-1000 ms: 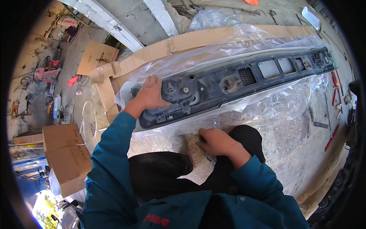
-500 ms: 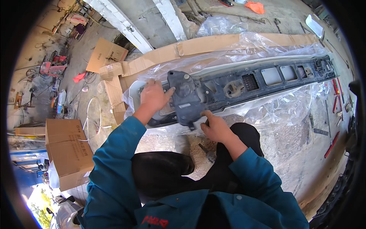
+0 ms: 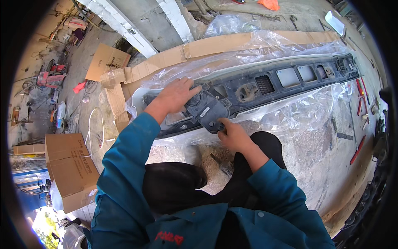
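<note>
A black plastic housing [image 3: 211, 113], with a small white label on it, lies tilted across the left part of a long dark panel [image 3: 271, 85]. My left hand [image 3: 176, 96] curls over the housing's far left end, thumb pointing right, and hides that end. At the near right edge, my right hand [image 3: 236, 137] pinches the housing between thumb and forefinger. The panel is dusty and has several square openings. A pale shell [image 3: 136, 101] shows along the panel's rim. What lies beneath the housing is hidden.
Clear plastic wrap [image 3: 286, 108] and a flattened cardboard strip [image 3: 224, 45] surround the long panel. A cardboard box [image 3: 70, 166] stands at the left. Red-handled tools [image 3: 357, 150] lie on the floor at right. White posts [image 3: 176, 20] rise beyond the panel.
The housing has turned and sits lower against the panel. My left hand has moved from beside its edge to over its far end. My right hand keeps hold of the near edge.
</note>
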`<act>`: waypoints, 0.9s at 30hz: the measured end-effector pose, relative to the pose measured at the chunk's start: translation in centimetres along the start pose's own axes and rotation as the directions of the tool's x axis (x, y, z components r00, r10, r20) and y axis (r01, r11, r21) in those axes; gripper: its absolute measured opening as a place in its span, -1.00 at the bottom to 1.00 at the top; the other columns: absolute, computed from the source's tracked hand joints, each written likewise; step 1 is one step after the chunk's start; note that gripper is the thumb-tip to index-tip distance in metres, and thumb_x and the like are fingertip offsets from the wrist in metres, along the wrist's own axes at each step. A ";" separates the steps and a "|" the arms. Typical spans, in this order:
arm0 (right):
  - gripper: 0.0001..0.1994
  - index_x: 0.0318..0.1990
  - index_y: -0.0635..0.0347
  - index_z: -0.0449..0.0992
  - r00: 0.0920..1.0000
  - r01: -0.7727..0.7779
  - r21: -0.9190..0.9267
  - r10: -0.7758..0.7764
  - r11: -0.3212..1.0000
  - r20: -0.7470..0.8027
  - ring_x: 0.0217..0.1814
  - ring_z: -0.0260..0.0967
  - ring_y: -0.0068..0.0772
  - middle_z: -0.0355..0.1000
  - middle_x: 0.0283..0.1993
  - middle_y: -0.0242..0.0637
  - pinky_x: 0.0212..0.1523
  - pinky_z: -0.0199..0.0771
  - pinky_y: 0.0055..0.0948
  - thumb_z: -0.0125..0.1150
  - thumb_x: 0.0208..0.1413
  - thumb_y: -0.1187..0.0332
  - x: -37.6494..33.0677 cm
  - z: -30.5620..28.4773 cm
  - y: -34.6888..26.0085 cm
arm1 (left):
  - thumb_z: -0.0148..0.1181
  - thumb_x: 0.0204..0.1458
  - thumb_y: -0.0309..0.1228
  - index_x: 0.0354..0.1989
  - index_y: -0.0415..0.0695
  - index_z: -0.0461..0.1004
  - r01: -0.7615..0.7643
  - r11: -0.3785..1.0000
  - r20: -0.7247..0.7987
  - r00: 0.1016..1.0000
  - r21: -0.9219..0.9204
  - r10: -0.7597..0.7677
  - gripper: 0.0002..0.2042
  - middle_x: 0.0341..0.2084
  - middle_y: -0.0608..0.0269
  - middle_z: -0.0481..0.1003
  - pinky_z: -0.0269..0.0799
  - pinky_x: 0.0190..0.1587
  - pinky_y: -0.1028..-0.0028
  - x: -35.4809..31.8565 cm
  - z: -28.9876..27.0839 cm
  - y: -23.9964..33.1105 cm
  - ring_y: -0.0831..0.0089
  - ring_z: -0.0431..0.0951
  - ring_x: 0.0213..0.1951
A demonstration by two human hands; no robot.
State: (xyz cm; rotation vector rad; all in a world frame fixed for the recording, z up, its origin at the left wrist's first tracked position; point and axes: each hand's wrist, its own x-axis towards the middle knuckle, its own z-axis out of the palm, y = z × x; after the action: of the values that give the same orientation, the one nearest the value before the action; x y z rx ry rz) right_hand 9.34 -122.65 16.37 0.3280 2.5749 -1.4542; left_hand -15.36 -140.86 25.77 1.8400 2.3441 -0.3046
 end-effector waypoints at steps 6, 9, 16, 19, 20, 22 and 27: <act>-0.56 0.27 0.22 0.58 0.998 0.031 0.039 -0.032 0.999 0.048 -0.09 0.65 0.22 0.66 -0.19 0.11 0.01 0.62 0.01 0.33 0.26 0.32 -0.9 -0.7 -0.7 | 0.56 -0.29 -0.55 0.41 -0.02 0.49 -0.062 0.998 -0.046 0.997 0.019 0.063 -0.12 0.07 0.08 0.48 0.46 0.28 0.14 1.4 0.6 0.4 0.03 0.47 0.22; -0.60 0.21 0.25 0.62 0.997 -0.003 0.033 0.001 0.999 0.074 0.04 0.64 0.33 0.68 -0.09 0.19 0.11 0.62 0.07 0.28 0.27 0.31 -1.2 -1.5 -0.8 | 0.60 -0.34 -0.52 0.35 -0.11 0.50 -0.069 0.997 -0.040 0.997 -0.018 0.068 -0.14 0.07 0.07 0.49 0.46 0.27 0.13 1.9 0.4 0.6 0.02 0.47 0.21; -0.65 0.14 0.25 0.68 0.997 -0.056 0.016 0.055 0.998 0.052 -0.01 0.65 0.29 0.67 -0.15 0.20 0.08 0.63 0.04 0.27 0.27 0.31 -1.7 -2.7 -1.5 | 0.67 -0.42 -0.38 0.18 -0.23 0.52 -0.018 1.000 -0.018 1.000 0.009 0.018 -0.19 0.05 0.07 0.52 0.48 0.22 0.09 1.1 0.6 0.9 0.02 0.49 0.18; -0.66 0.12 0.25 0.68 0.997 -0.046 0.012 0.045 0.999 0.065 -0.03 0.64 0.30 0.66 -0.17 0.21 0.06 0.63 0.05 0.27 0.28 0.31 -1.5 -2.8 -1.9 | 0.70 -0.41 -0.30 0.15 -0.26 0.53 0.035 0.999 -0.034 0.999 -0.007 -0.035 -0.19 0.05 0.02 0.54 0.49 0.21 0.07 0.2 -0.3 0.8 0.01 0.51 0.18; -0.67 0.12 0.25 0.69 0.997 -0.036 0.008 0.035 0.999 0.073 -0.03 0.64 0.30 0.66 -0.18 0.21 0.05 0.63 0.05 0.27 0.28 0.30 -1.4 -2.6 -1.9 | 0.71 -0.41 -0.27 0.12 -0.27 0.53 0.072 0.997 -0.007 0.997 -0.018 -0.072 -0.20 0.04 0.00 0.56 0.50 0.22 0.07 -0.2 -0.8 0.7 -0.01 0.52 0.18; -0.67 0.11 0.25 0.69 0.999 -0.012 0.013 0.011 1.000 0.050 -0.05 0.64 0.30 0.65 -0.18 0.22 0.03 0.63 0.05 0.28 0.28 0.31 -1.5 -2.5 -2.1 | 0.72 -0.41 -0.22 0.08 -0.29 0.54 0.143 0.989 0.028 0.990 -0.039 -0.142 -0.22 0.01 -0.04 0.58 0.50 0.23 0.06 -0.4 -2.3 0.8 -0.03 0.54 0.18; -0.68 0.10 0.24 0.69 0.999 0.019 0.018 -0.020 1.000 0.045 -0.05 0.63 0.32 0.65 -0.18 0.22 0.03 0.62 0.07 0.27 0.28 0.31 -1.3 -2.3 -1.9 | 0.72 -0.35 -0.15 0.00 -0.29 0.58 0.270 0.959 0.061 0.962 -0.087 -0.266 -0.28 -0.02 -0.09 0.60 0.53 0.24 0.05 -2.5 -2.0 -0.6 -0.09 0.57 0.15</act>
State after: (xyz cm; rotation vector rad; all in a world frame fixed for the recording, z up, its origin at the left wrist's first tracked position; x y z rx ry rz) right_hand 10.03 -121.83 19.45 0.2694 2.5379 -1.4744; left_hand -15.28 -142.89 28.30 1.4563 2.5279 -0.2599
